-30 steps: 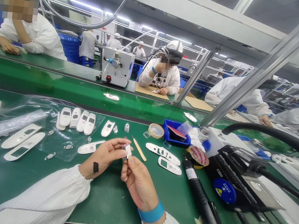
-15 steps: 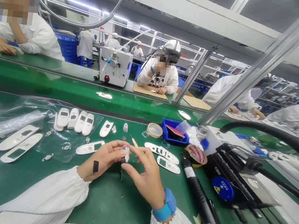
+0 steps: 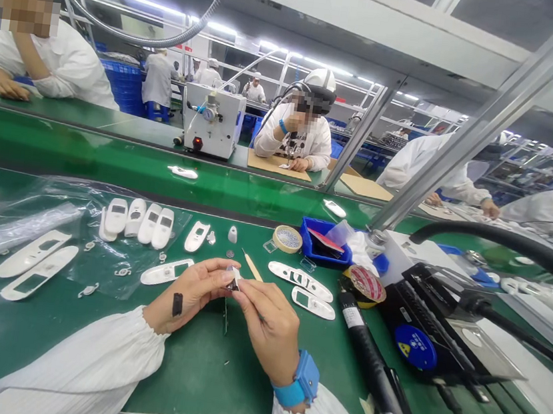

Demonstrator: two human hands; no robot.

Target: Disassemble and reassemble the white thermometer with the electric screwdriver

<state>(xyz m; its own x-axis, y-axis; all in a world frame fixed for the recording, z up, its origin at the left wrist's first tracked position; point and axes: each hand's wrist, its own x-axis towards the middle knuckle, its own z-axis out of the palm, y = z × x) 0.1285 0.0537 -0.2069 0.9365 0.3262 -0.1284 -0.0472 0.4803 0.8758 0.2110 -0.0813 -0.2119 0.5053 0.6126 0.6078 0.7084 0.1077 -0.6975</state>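
Green bench (image 3: 196, 372) | small white part (image 3: 233, 280) | left hand (image 3: 190, 290), right hand (image 3: 265, 320) fingers pinching it

The left hand (image 3: 192, 293) and right hand (image 3: 267, 320) pinch a small white plastic part (image 3: 233, 278) together above a green conveyor bench (image 3: 200, 372), a blue wristband (image 3: 299, 382) on the right wrist, a slim wooden-handled pick (image 3: 253, 267) just beyond the fingers, and white plastic device shells (image 3: 115, 217) lying on a clear plastic bag (image 3: 97, 272) to the left
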